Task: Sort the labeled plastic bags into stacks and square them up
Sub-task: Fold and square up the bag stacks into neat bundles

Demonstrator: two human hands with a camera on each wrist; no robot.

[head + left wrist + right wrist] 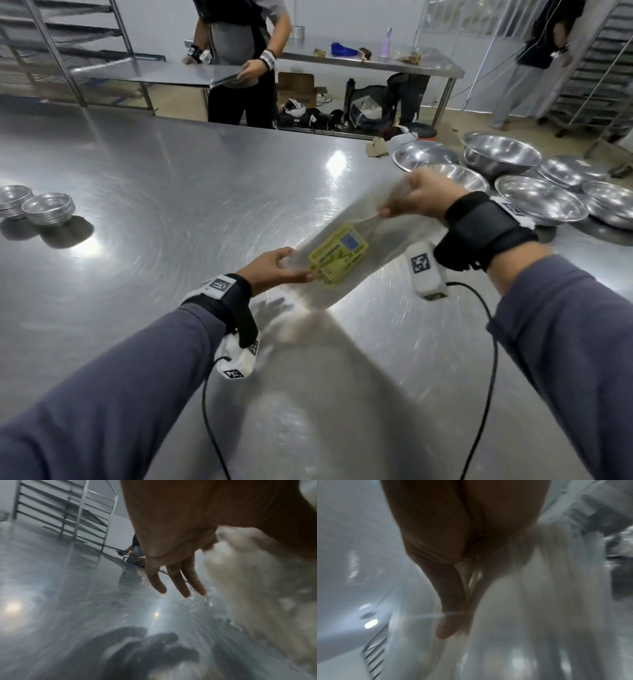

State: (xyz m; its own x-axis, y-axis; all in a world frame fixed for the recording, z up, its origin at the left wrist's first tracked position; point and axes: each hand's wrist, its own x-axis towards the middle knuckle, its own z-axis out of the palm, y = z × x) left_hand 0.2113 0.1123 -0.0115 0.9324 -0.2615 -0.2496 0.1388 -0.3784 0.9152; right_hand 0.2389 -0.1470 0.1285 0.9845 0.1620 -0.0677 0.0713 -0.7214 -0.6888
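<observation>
**Bags in hand, no stack on worktop yet**

Bundle of clear plastic bags (346, 260) w/ yellow-green label (339, 254) is held just above the steel worktop (171, 192), stretched diagonally between both hands. Left hand (274, 270) pinches the near-left end, thumb on top right by the label edge; in left wrist view the fingers (178, 582) look fairly straight under the film, so grip there is thumb-against-fingers. Right hand (421, 198) pinches the far-right end, fingers curled on the plastic; right wrist view is blurred but shows film gathered betw thumb and fingers (450, 601).

Progress, judged: early. Only this one bundle visible; can't tell how many bags are in it, edges blurred. No sorted stack laid down anywhere on the worktop in head view. Looks like an aligning/tensioning step, prob before laying flat. Left to do: set it down, square edges, sort any other labels (none seen).

Other: steel bowls (541, 198) at right, small tin stacks (48, 209) at left, well apart from the bags.
</observation>
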